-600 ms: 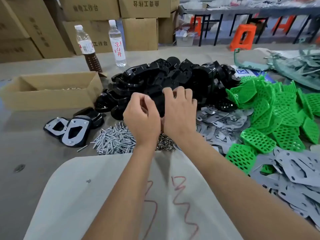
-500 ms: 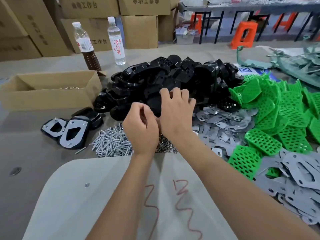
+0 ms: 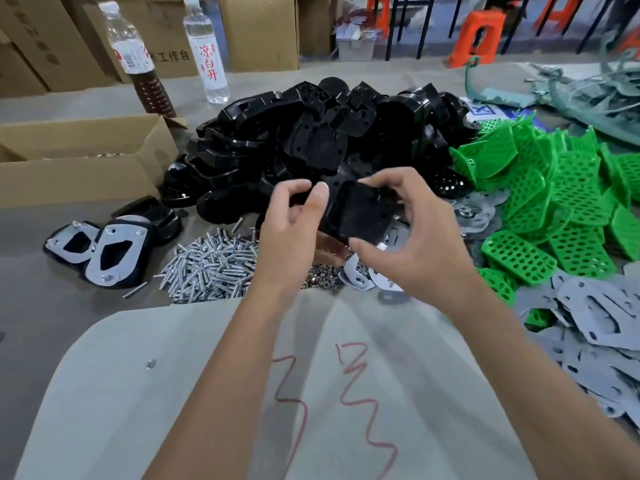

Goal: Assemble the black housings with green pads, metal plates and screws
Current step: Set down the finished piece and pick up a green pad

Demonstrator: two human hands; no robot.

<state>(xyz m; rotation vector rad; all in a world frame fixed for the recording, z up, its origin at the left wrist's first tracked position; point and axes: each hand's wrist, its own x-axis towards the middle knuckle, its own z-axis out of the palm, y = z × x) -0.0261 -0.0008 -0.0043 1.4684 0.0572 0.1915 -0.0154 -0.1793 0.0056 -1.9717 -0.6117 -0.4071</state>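
a flat black plastic housing [image 3: 356, 213] is held up between both hands, just in front of the big heap of black plastic housings [image 3: 322, 133] at the middle far side of the grey table [image 3: 41, 317]. the left hand [image 3: 287, 233] is curled, its thumb and fingertips pinching the housing's left edge. the right hand [image 3: 412, 237] is curled round the right edge, thumb underneath and fingers over the top. a pile of silver metal screws [image 3: 207, 268] lies near left of the hands, and two finished black housings with metal plates screwed on [image 3: 100, 251] lie further left. perforated green plastic pads [image 3: 554, 202] are heaped at the right, with flat grey metal plates [image 3: 606, 341] spread nearer. an open cardboard box [image 3: 79, 157] sits at the far left.
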